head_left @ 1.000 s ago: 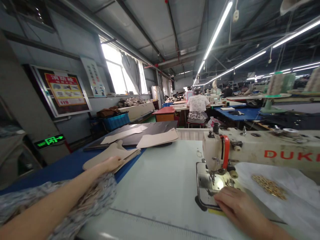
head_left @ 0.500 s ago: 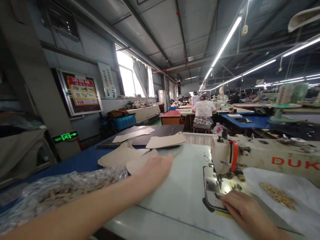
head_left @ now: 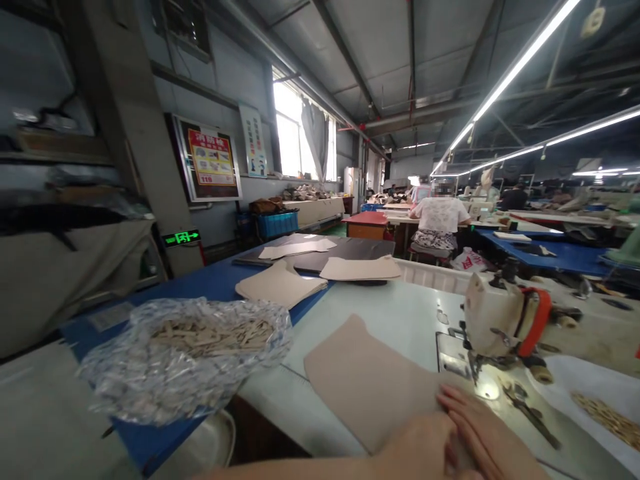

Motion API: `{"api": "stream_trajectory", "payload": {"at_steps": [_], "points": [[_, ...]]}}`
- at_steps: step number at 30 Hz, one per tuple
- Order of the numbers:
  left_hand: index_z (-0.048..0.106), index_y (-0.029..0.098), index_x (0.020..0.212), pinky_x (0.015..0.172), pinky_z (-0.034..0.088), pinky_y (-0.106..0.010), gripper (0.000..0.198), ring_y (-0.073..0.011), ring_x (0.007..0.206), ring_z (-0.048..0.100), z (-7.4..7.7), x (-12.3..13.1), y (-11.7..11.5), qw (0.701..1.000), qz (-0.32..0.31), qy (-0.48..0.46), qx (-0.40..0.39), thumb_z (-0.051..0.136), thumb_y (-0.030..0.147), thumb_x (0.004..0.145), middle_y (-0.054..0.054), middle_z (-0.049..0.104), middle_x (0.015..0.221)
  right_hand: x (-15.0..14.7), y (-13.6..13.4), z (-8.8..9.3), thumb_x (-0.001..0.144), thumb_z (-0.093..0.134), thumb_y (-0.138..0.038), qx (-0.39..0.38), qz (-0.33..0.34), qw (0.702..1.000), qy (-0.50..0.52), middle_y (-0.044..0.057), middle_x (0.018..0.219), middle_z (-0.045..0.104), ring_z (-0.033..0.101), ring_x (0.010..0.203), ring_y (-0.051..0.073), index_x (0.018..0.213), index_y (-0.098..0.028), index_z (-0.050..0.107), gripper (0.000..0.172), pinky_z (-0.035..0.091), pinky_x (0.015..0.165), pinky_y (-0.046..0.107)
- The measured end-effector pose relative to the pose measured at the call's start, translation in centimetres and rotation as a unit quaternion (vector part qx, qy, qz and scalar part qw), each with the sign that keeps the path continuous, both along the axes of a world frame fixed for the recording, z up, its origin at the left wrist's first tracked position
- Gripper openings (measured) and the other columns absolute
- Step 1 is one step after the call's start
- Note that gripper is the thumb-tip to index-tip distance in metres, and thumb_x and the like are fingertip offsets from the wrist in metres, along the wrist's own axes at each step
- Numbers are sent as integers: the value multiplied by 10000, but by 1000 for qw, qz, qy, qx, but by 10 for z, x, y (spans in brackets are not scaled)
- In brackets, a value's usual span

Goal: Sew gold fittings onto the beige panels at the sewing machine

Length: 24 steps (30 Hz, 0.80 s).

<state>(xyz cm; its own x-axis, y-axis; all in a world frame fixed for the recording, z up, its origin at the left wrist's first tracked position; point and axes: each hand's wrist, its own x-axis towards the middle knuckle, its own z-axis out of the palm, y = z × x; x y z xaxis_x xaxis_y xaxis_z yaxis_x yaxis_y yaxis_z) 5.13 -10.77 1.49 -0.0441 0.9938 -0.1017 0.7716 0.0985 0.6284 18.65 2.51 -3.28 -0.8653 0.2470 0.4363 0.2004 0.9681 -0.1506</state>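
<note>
A beige cut panel [head_left: 363,380], fabric or leather, lies on the pale sewing table with its right end near the machine's needle area. My left hand [head_left: 420,440] is curled over the panel's near right edge, its fingertips partly hidden. My right hand [head_left: 475,427] meets it there, fingers pressed together along the panel's right end. Just to the left of both hands the panel spreads flat. The sewing machine [head_left: 495,320], with an orange guard and a lit lamp, stands beyond them. Metal thread snips [head_left: 530,413] seem to lie right of the needle.
A crinkled plastic bag [head_left: 150,373] of small beige strips sits at left on the blue table [head_left: 200,287]. Stacked beige panels [head_left: 280,283] lie behind it, others [head_left: 360,268] on a dark board. Small brass-coloured pieces [head_left: 607,417] rest on white sheeting at right. A person [head_left: 440,217] sits ahead.
My left hand has come back from the panel stack toward me and to the right, bringing one panel onto the sewing table. My right hand has left the needle plate. The view has turned left.
</note>
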Motion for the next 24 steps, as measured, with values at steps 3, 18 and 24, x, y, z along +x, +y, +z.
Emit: {"api": "stream_trajectory", "payload": {"at_steps": [3, 18, 24], "points": [[630, 162, 1051, 853, 489, -224, 269, -186, 939, 648, 13, -25, -37, 990, -71, -18, 117, 597, 217, 790, -86, 695, 1036, -11, 0, -2, 895, 439, -359, 5, 13, 998, -57, 100, 1341, 459, 490, 1203, 280, 1276, -165, 549, 441, 461, 962, 413], [699, 161, 771, 734, 450, -261, 230, -256, 843, 649, 92, -291, -183, 887, 389, 245, -38, 548, 219, 607, -48, 734, 828, -5, -9, 4, 933, 377, -364, -31, 22, 998, -47, 25, 1411, 382, 425, 1262, 250, 1358, -252, 436, 444, 400, 1024, 404], [642, 140, 622, 709, 429, -287, 95, -200, 703, 616, 81, -294, -168, 898, 373, 232, -5, 552, 113, 631, -14, 674, 639, -5, -11, 10, 930, 392, -359, -32, 16, 998, -50, 24, 1402, 402, 430, 1259, 242, 1344, -254, 462, 433, 397, 1030, 387]]}}
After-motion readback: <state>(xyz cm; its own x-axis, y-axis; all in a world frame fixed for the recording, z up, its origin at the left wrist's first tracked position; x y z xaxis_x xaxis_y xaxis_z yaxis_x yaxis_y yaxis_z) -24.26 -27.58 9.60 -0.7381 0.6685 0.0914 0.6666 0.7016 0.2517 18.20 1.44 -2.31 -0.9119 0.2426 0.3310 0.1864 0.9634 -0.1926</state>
